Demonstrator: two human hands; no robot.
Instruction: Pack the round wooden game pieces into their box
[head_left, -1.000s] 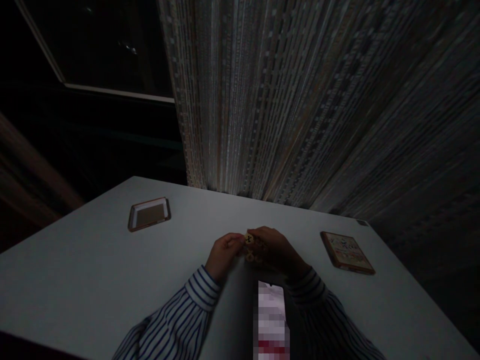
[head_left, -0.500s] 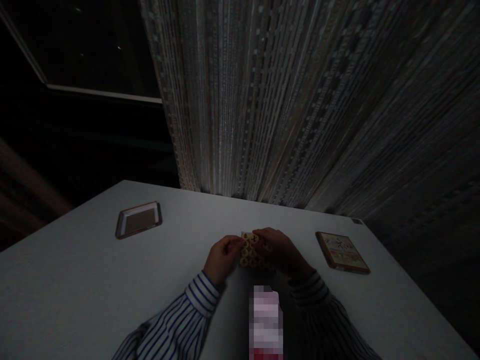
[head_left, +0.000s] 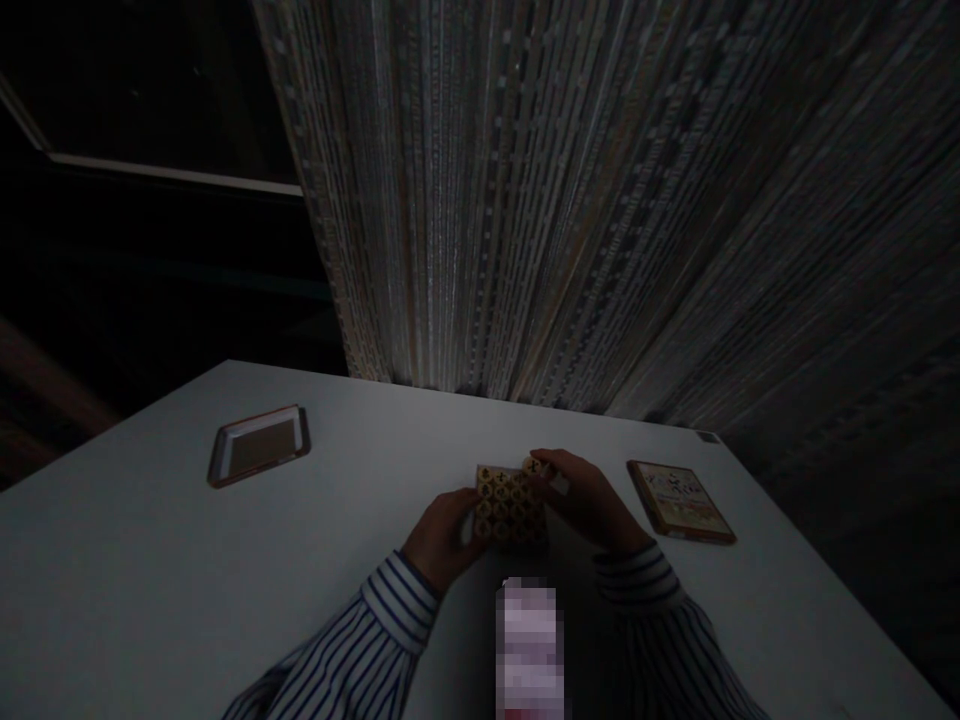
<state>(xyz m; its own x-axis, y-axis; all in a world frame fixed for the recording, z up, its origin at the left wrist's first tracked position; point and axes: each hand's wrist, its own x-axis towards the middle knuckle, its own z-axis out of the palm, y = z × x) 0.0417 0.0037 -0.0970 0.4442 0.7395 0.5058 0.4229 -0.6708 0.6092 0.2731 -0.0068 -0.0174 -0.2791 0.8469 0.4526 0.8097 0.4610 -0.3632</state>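
Note:
Rows of round, pale Chinese chess pieces (head_left: 501, 508) with dark characters sit packed in a small block before me, apparently in a shallow box whose far edge (head_left: 491, 468) just shows. My left hand (head_left: 444, 535) grips the left side of this box, thumb at the near corner and fingers along its edge. At the far right corner, my right hand (head_left: 589, 495) pinches one Chinese chess piece (head_left: 533, 466) between thumb and fingertips, its marked face up. The right fingers hide part of the row beneath.
An open, shallow tray-like lid (head_left: 217, 470) lies on the white table (head_left: 360, 470) at the left. A flat box with a printed cover (head_left: 682, 500) lies at the right. Behind the table hangs a striped curtain (head_left: 480, 200). A pixelated patch covers the area nearest me.
My right hand has moved right to the box's far right corner with a piece, uncovering more pieces. My left hand has settled against the box's left side. The view has shifted slightly.

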